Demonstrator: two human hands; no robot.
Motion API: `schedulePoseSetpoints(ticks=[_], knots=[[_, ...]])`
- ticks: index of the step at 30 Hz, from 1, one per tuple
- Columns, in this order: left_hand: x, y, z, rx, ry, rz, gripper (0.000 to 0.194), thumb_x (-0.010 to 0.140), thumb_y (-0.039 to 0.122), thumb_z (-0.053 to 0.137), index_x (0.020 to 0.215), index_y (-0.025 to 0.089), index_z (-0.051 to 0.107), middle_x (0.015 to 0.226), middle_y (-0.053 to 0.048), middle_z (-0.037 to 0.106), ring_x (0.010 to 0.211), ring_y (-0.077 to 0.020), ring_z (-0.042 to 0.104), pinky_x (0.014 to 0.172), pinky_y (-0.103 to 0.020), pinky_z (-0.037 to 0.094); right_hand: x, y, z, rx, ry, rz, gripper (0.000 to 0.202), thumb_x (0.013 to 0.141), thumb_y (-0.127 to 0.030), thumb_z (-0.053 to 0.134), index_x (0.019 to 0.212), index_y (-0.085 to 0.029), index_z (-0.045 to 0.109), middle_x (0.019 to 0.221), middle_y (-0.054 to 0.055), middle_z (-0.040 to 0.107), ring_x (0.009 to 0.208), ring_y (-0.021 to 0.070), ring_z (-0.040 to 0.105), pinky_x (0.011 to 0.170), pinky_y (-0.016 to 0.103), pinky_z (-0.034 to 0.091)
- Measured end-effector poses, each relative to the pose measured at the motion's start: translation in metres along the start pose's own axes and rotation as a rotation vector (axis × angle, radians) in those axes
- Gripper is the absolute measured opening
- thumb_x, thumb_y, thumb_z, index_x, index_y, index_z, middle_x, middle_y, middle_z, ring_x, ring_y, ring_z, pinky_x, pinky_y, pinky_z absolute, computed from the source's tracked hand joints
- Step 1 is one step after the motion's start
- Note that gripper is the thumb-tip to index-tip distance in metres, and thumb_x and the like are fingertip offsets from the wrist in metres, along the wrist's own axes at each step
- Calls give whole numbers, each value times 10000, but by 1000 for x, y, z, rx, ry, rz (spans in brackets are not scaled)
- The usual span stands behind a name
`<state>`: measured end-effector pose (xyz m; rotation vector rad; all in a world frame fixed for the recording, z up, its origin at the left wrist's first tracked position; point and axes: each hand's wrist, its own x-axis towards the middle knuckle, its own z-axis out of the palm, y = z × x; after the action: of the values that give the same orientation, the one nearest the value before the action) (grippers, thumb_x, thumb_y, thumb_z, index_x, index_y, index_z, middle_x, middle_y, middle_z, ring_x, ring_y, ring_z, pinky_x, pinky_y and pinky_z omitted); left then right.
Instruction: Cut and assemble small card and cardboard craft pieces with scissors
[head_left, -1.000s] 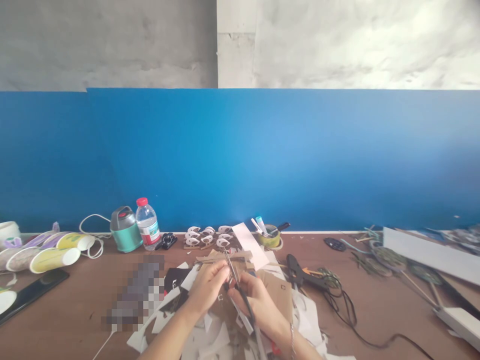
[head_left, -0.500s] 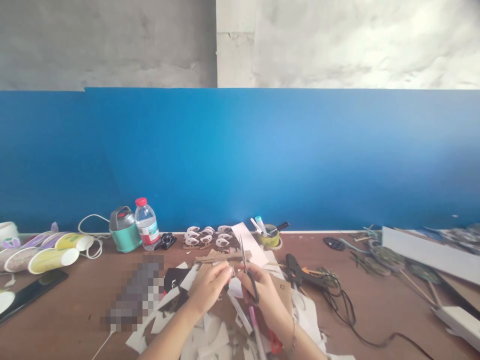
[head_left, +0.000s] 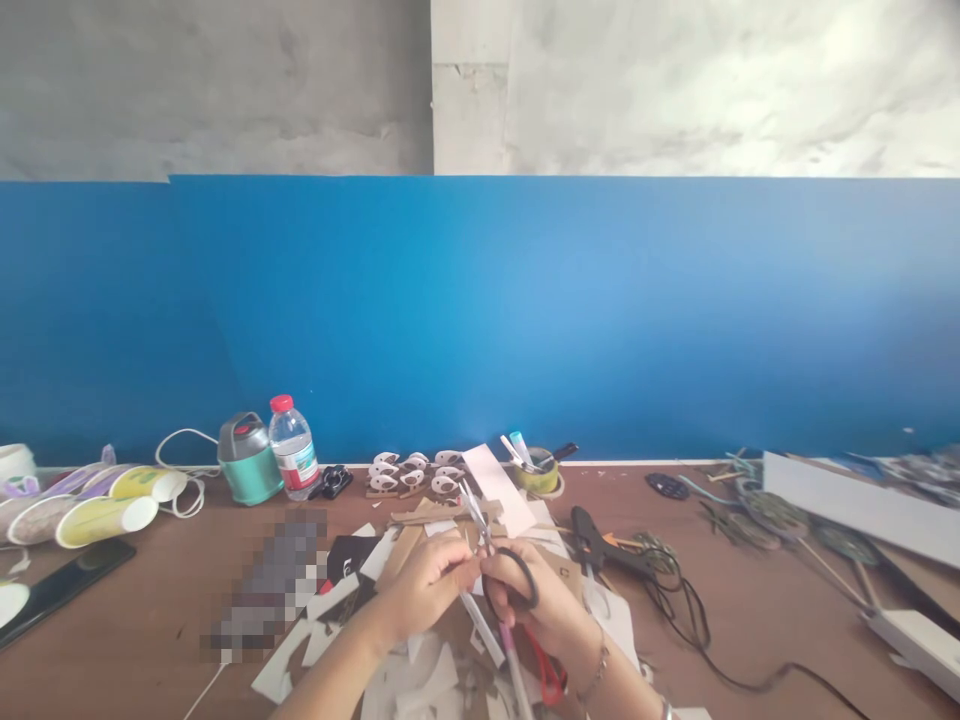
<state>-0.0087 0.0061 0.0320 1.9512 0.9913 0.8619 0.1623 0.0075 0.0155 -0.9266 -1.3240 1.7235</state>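
Tabletop (head_left: 765,620), brown and flat, is supporting white and tan paper scraps (head_left: 435,680), which are crowding the working area. Left hand (head_left: 424,590) is angling inward, fingers curling; whether its fingertips are gripping anything cannot be told. Right hand (head_left: 544,592) is holding black-handled steel scissors (head_left: 484,532) between the hands, blades pointing forward above the scraps. Black corded glue gun (head_left: 626,558) is lying near its right side. Clear plastic red-capped bottle (head_left: 292,445) is bearing a red-and-white label (head_left: 301,468), text illegible. Flat black piece (head_left: 360,552) is showing white characters, too small for reading.
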Motion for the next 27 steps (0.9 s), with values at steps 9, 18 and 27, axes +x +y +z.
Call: schedulePoseSetpoints(ticks=[9,18,27], knots=[[3,-9,13,-260,224,-187,232,817,408,568,721,201,523,654,40,466,627,-138,426,632,-253,349,0,-2,6,-100,242,-150,409,734,-561,635,672,-182,494,414,-71,456,373,72,390,429,203,323],[3,-15,16,-442,252,-230,242,748,417,650,728,193,561,658,34,499,639,-139,440,629,-255,340,-1,-3,10,-119,265,-150,413,720,-564,644,668,-181,499,400,-69,450,372,74,394,421,196,306],[4,-14,34,-751,396,-254,216,706,386,691,726,187,611,680,5,611,655,-172,550,687,-292,410,1,5,14,-104,260,-160,339,732,-480,653,688,-187,488,424,-75,433,397,80,374,430,202,292]])
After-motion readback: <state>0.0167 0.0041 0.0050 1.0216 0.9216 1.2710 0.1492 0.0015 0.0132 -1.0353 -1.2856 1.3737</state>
